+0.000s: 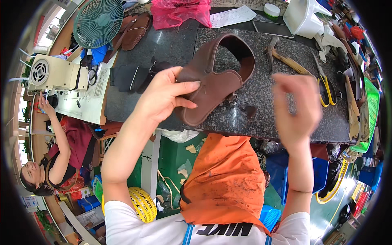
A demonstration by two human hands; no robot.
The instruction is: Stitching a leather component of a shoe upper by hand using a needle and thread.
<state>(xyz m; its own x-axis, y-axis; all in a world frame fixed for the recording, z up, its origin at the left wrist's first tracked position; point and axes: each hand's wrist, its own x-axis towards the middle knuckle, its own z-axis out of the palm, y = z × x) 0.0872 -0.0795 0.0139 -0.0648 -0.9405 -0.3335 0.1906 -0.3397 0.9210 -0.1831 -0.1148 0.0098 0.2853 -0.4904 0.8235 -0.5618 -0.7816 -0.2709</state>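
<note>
My left hand (168, 96) pinches a brown stitched leather piece (222, 83), which looks like a shoe upper, between thumb and fingers. The piece is held above the dark speckled stone worktop (261, 118), its band forming an open loop at the far side and a rounded flap hanging nearer me. To the right, my right hand (297, 108) is raised over the stone, curled and blurred by motion. I cannot make out whether anything is in its fingers. Just beyond it lies a hammer (288, 61) with a wooden handle. Yellow-handled scissors (324, 83) rest beside that hand.
Bundled dark leather pieces (132, 77) lie left of my left hand. At the back are a green fan (99, 23), brown leather pieces (136, 32), a pink plastic bag (179, 14) and a white container (301, 18). A person works at a sewing machine (51, 72) at left.
</note>
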